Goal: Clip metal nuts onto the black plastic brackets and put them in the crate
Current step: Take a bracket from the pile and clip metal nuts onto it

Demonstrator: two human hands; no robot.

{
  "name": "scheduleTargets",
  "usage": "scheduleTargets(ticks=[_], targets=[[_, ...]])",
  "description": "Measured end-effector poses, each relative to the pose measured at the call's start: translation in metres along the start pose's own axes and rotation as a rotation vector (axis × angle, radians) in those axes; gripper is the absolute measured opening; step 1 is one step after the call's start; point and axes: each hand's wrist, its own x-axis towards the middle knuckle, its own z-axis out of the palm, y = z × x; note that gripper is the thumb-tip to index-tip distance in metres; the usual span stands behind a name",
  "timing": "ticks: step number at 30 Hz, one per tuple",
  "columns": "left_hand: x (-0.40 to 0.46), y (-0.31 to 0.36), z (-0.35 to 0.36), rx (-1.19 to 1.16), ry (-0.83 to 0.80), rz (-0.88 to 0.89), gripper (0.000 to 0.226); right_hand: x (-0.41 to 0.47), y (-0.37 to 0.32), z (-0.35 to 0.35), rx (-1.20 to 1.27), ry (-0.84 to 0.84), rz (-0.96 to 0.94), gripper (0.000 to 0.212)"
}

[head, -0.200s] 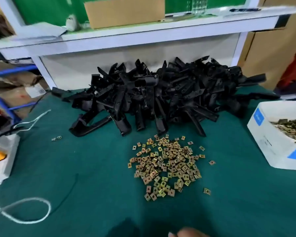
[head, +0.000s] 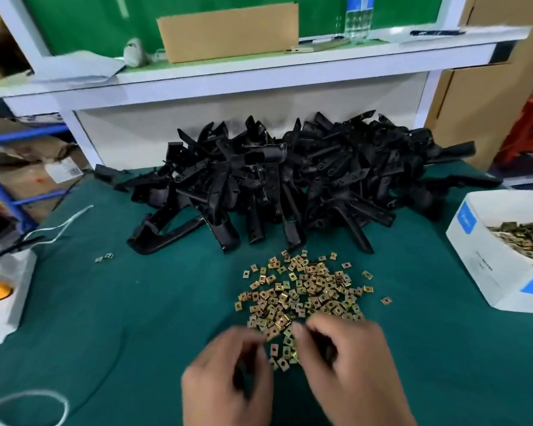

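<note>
**Caller:** Fingers (head: 260, 348) of the left hand (head: 228, 376) curl inward over the near edge of the metal nuts (head: 302, 293), and the right hand (head: 348, 364) mirrors it from the other side, both knuckles-up over the green mat (head: 136, 333).

**Analyst:** Are they pinching anything?

**Caller:** Cannot tell. The hands are blurred and the fingertips fold under the palms, so whether a nut sits between them is hidden. Both look set to pick rather than spread flat.

**Analyst:** Sensible layout from this head view, the only one we get. Nuts are scattered thin, nearest the person, so single pieces can be picked off the edge.

**Caller:** Right behind them, the heap of black plastic brackets (head: 290, 186) runs across the table against the white shelf (head: 228, 84) (a big pile, none visibly fitted yet). Nearest bracket tips almost touch the nut scatter.

**Analyst:** Short reach from nut to bracket, I'd judge.

**Caller:** Off to the right sits a white box (head: 486, 256) with more nuts inside, a reserve by the look of it. Two stray nuts (head: 104, 257) lie apart on the left. No crate in view.
</note>
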Motion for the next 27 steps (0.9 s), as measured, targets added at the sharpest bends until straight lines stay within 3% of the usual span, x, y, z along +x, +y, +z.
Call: scheduleTargets(ticks=[2, 5, 11, 14, 16, 20, 27], targets=[[0.038, 0.001, 0.004, -0.020, 0.279, -0.034, 0.010, 0.034, -0.003, 0.013, -0.004, -0.024, -0.006, 0.037], [0.105, -0.023, 0.014, 0.007, 0.402, -0.180, 0.017, 0.099, 0.003, 0.033, -0.138, -0.038, -0.014, 0.035], [0.181, -0.103, 0.003, 0.047, 0.732, -0.400, 0.009, 0.203, 0.001, 0.096, -0.348, -0.168, -0.110, 0.014], [0.185, -0.135, -0.004, -0.093, 0.739, -0.590, 0.009, 0.228, 0.003, 0.132, -0.539, -0.246, -0.192, 0.040], [0.186, -0.143, -0.004, -0.084, 0.676, -0.619, 0.009, 0.235, 0.006, 0.148, -0.652, -0.298, -0.201, 0.047], [0.194, -0.140, 0.002, -0.035, 0.475, -0.519, 0.016, 0.243, 0.007, 0.158, -0.723, -0.370, -0.145, 0.027], [0.201, -0.136, 0.007, -0.023, 0.390, -0.400, 0.015, 0.259, 0.016, 0.146, -0.547, -0.365, -0.038, 0.017]])
